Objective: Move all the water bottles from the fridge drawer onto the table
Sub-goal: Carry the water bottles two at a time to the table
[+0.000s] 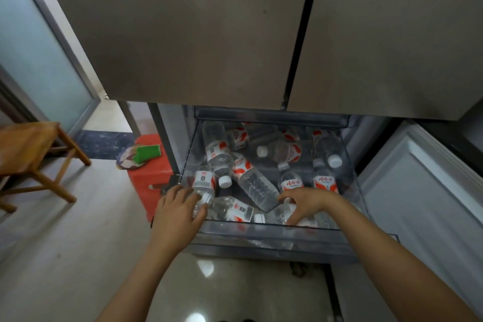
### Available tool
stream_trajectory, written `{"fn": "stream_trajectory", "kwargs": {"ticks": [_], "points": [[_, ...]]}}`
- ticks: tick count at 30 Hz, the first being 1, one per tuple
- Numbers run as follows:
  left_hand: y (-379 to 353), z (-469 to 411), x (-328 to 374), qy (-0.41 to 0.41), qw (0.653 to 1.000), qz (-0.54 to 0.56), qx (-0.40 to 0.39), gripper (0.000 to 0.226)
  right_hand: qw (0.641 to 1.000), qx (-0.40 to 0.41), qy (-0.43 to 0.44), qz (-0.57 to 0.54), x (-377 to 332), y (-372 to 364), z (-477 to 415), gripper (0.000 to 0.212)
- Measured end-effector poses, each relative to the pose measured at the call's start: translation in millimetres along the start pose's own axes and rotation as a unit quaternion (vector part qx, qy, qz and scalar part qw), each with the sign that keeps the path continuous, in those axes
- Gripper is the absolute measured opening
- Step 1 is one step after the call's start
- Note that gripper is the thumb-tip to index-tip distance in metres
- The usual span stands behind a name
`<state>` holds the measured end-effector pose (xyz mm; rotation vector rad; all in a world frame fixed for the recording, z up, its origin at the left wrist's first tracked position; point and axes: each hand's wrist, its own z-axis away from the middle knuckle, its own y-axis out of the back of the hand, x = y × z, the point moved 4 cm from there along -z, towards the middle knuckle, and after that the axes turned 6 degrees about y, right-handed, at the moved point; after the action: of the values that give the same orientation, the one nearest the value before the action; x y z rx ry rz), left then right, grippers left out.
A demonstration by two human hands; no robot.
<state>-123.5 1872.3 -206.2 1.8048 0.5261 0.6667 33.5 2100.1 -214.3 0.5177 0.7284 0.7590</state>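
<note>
Partly lost beneath closed fridge doors [196, 34], rear of pulled-out fridge drawer [261, 233], crammed with red-labelled water bottles [251, 180] in a jumble. At drawer's front-left corner, left hand [177, 209] wrapped round one corner bottle [204, 182]; at drawer's front right, right hand [308, 204] curled over a lying bottle [277, 213], grip half hidden behind clear front wall.

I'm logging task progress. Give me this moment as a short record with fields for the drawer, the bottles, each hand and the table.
drawer: fridge drawer pulled open
bottles: roughly a dozen water bottles jumbled inside, mostly lying down
left hand: left hand grips front-left bottle
right hand: right hand grips front-right bottle
table: wooden table partly in view, far left
</note>
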Motion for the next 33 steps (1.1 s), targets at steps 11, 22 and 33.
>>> {"fn": "stream_trajectory", "kwargs": {"ticks": [11,22,33], "points": [[-5,5,1,0.002,0.999,0.039,0.03,0.04,0.99,-0.11,-0.069,0.054,4,2,-16,0.074],[-7,2,3,0.014,1.0,0.017,0.019,0.042,0.994,-0.07,-0.078,-0.012,-1,1,-6,0.072],[-1,2,6,0.003,0.999,0.023,0.029,0.043,0.934,0.348,-0.074,0.022,-22,24,51,0.071]]}}
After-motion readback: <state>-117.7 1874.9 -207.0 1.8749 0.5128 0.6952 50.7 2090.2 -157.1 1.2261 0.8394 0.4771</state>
